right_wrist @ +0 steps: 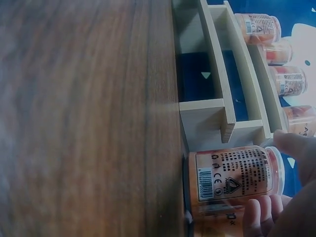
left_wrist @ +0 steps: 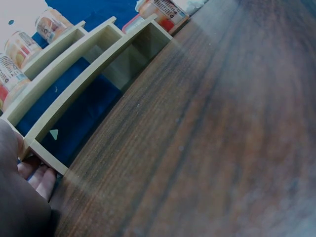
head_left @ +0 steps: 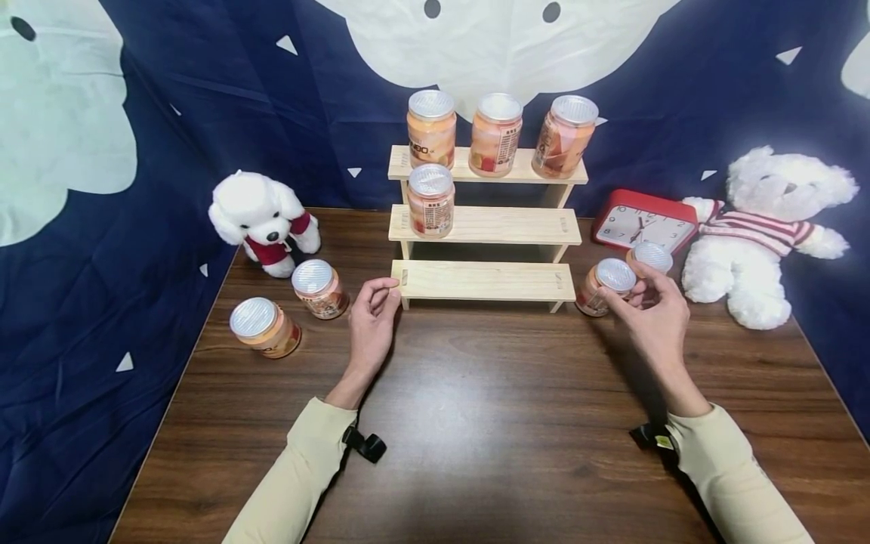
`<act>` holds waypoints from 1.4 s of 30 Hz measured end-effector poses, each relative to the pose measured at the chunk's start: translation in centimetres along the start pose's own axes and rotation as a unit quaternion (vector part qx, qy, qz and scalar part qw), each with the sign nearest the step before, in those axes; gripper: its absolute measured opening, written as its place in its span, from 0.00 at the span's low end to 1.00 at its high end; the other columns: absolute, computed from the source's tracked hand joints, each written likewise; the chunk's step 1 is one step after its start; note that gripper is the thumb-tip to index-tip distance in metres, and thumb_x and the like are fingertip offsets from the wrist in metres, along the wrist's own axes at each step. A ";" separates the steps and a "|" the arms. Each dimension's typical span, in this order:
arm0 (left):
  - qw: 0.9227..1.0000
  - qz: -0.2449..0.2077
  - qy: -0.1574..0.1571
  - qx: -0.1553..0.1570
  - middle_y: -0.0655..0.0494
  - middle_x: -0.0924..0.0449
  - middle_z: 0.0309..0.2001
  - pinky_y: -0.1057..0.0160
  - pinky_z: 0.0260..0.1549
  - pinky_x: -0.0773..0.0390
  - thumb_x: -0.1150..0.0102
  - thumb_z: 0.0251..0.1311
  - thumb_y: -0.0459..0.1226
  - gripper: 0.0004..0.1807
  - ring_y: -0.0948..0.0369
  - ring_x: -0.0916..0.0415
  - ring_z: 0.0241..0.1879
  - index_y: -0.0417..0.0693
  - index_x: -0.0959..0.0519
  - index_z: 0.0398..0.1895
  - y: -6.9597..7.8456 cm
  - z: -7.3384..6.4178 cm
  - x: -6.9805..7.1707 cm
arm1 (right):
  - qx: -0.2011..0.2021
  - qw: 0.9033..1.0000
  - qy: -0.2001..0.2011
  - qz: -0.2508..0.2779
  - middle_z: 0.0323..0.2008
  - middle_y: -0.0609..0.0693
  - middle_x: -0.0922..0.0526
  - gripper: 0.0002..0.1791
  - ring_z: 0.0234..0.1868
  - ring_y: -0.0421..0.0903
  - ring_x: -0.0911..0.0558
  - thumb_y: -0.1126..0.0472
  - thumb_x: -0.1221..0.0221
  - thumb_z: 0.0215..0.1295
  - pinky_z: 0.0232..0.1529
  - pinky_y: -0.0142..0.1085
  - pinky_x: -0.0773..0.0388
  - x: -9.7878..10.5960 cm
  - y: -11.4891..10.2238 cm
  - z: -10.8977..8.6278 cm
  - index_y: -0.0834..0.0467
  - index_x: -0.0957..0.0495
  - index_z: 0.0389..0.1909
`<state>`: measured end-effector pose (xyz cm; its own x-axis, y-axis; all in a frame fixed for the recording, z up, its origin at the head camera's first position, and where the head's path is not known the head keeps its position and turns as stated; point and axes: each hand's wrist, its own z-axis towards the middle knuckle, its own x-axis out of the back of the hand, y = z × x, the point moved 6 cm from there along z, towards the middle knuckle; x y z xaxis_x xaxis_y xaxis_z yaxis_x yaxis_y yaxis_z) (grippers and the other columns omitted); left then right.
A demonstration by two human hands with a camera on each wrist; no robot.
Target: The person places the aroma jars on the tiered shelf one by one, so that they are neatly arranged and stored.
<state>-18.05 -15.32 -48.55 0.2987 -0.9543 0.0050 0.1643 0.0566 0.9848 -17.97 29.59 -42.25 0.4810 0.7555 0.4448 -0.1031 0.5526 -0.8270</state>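
A three-tier wooden display shelf [head_left: 482, 281] stands at the back of the table. At the left end of its lowest step, my left hand [head_left: 371, 321] holds the edge with bent fingers; the side panel [left_wrist: 49, 157] shows beside those fingers in the left wrist view. To the right of the shelf, my right hand [head_left: 658, 317] grips an orange-labelled jar [head_left: 598, 291] with a silver lid, thumb on one side and fingers on the other. This jar [right_wrist: 237, 173] stands upright on the table. Another jar [head_left: 650, 257] is just behind it, partly hidden by my fingers.
Three jars [head_left: 496, 140] line the top step, and one jar [head_left: 431, 204] is at the middle step's left. Two more jars [head_left: 319, 291] stand left of the shelf, near a white toy dog [head_left: 261, 219]. A red clock [head_left: 642, 219] and teddy bear [head_left: 764, 234] sit at right.
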 end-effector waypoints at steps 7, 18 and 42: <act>1.000 0.006 -0.004 0.016 0.38 0.10 0.58 0.70 0.59 0.18 0.36 0.79 0.31 0.10 0.65 0.14 0.57 0.34 0.17 0.57 0.0 0.0 -0.1 | 0.004 1.000 -0.006 -0.001 0.34 0.41 0.24 0.33 0.30 0.31 0.24 0.67 0.17 0.58 0.33 0.17 0.28 -0.1 0.1 0.0 0.63 0.14 0.66; 1.000 0.005 0.000 0.011 0.38 0.10 0.57 0.70 0.59 0.18 0.35 0.78 0.31 0.09 0.62 0.14 0.57 0.37 0.15 0.55 0.0 0.1 -0.1 | 0.011 1.000 -0.008 -0.013 0.33 0.41 0.23 0.31 0.31 0.32 0.25 0.64 0.17 0.59 0.34 0.18 0.29 -0.2 0.5 0.3 0.62 0.13 0.65; 1.000 -0.003 -0.005 0.022 0.35 0.11 0.58 0.72 0.59 0.19 0.37 0.78 0.29 0.10 0.68 0.15 0.56 0.32 0.18 0.57 0.0 0.0 -0.2 | -0.001 0.995 0.041 0.094 0.44 0.39 0.26 0.28 0.39 0.32 0.21 0.76 0.21 0.55 0.40 0.17 0.21 0.0 -0.8 -0.7 0.74 0.14 0.59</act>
<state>-18.13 -15.19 -48.50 0.2892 -0.9573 -0.0002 0.1244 0.0374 0.9915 -17.30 28.95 -41.81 0.5234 0.8138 0.2526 -0.1955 0.4032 -0.8940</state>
